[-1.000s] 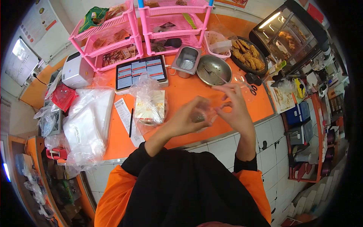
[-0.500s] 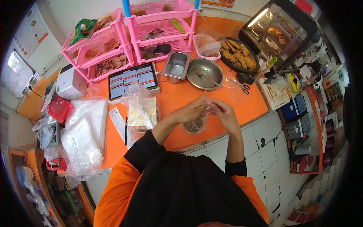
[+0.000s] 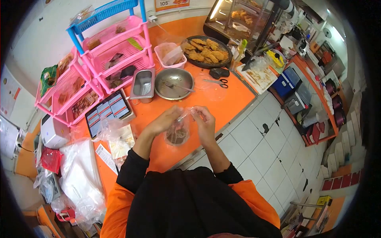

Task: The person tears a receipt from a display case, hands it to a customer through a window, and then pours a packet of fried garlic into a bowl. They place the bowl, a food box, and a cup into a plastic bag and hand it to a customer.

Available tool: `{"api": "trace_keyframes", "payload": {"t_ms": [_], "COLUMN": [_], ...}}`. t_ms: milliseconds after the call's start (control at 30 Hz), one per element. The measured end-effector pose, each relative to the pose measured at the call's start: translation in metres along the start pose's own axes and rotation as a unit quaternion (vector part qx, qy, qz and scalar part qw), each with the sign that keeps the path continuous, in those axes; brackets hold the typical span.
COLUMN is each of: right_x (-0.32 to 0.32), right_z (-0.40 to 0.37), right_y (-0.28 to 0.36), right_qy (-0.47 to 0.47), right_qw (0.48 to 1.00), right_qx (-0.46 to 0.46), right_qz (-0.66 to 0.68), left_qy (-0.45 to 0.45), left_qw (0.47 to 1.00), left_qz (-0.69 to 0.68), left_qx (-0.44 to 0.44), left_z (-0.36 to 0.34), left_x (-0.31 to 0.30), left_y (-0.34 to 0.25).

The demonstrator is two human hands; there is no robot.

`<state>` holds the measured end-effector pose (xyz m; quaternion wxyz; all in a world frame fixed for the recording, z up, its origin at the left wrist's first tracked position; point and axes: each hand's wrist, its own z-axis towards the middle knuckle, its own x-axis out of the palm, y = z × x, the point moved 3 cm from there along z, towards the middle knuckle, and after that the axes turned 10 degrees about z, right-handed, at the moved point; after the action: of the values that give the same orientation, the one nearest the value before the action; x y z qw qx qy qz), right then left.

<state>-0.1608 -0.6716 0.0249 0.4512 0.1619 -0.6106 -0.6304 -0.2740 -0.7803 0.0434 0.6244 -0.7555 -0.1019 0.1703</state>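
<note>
A clear plastic bag with something dark in its bottom rests on the orange counter, close to its front edge. My left hand is closed on the left side of the bag's gathered top. On the other side, my right hand pinches the bag's top with its fingers. Just beyond my hands stands a metal bowl with a utensil in it, beside a rectangular metal container.
Pink racks, a tablet and plastic bags are at the left. Behind are a pink basket and a tray of fried food. Scissors lie right of the bowl. A glass display case stands at the back.
The view has turned and shifted right, so the counter's objects appear further left. My hands still hold the top of the bag and are slightly further apart.
</note>
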Motion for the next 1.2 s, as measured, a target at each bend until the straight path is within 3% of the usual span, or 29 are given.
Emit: {"api": "trace_keyframes", "payload": {"t_ms": [67, 133, 200, 267, 400, 467, 500, 567, 600, 700, 800, 867, 900, 1067, 1200], "right_x": [0.002, 0.004, 0.004, 0.003, -0.006, -0.006, -0.007, -0.010, -0.011, -0.011, -0.012, -0.021, -0.019, -0.009, -0.020], "right_z": [-0.008, -0.013, -0.017, -0.017, -0.014, -0.013, -0.012, -0.011, -0.011, -0.012, -0.011, -0.007, -0.007, -0.010, -0.006], "right_y": [0.006, 0.016, 0.017, 0.007, -0.008, -0.020, -0.032, -0.054, -0.058, -0.053, -0.031, -0.045, -0.043, -0.025, -0.044], "right_qy": [-0.003, 0.079, 0.140, 0.181, 0.159, 0.140, 0.153, 0.177, 0.205, 0.268, 0.267, 0.241, 0.228, 0.167, 0.052], "right_qw": [0.997, 0.963, 0.942, 0.958, 0.965, 0.968, 0.980, 0.983, 0.978, 0.957, 0.926, 0.894, 0.914, 0.967, 0.980], "right_qx": [-0.079, -0.195, -0.225, -0.177, -0.133, -0.120, -0.074, 0.015, 0.028, 0.095, 0.187, 0.242, 0.228, 0.145, 0.170], "right_qz": [-0.012, -0.166, -0.207, -0.137, -0.163, -0.169, -0.102, 0.035, 0.027, 0.057, 0.192, 0.289, 0.248, 0.124, 0.090], "left_qy": [0.032, 0.042, 0.033, 0.057, 0.076, -0.003, -0.045, -0.117, -0.155, -0.174, -0.267, -0.298, -0.312, -0.353, -0.356], "left_qw": [0.998, 0.994, 0.992, 0.997, 0.981, 0.920, 0.869, 0.808, 0.774, 0.745, 0.684, 0.657, 0.644, 0.654, 0.712], "left_qz": [-0.054, -0.091, -0.111, -0.055, 0.159, 0.373, 0.472, 0.546, 0.578, 0.612, 0.572, 0.593, 0.603, 0.567, 0.515], "left_qx": [-0.014, -0.032, -0.054, -0.018, 0.087, 0.123, 0.145, 0.189, 0.206, 0.199, 0.365, 0.357, 0.353, 0.354, 0.318], "left_z": [0.001, 0.002, 0.001, -0.001, -0.006, -0.019, -0.025, -0.031, -0.034, -0.033, -0.040, -0.048, -0.051, -0.060, -0.076], "left_x": [-0.003, -0.010, -0.017, -0.015, -0.006, 0.007, 0.014, 0.026, 0.030, 0.035, 0.037, 0.037, 0.037, 0.031, 0.034], "left_y": [0.003, 0.011, 0.015, 0.008, -0.003, -0.028, -0.038, -0.041, -0.040, -0.025, -0.028, -0.029, -0.028, -0.009, 0.011]}}
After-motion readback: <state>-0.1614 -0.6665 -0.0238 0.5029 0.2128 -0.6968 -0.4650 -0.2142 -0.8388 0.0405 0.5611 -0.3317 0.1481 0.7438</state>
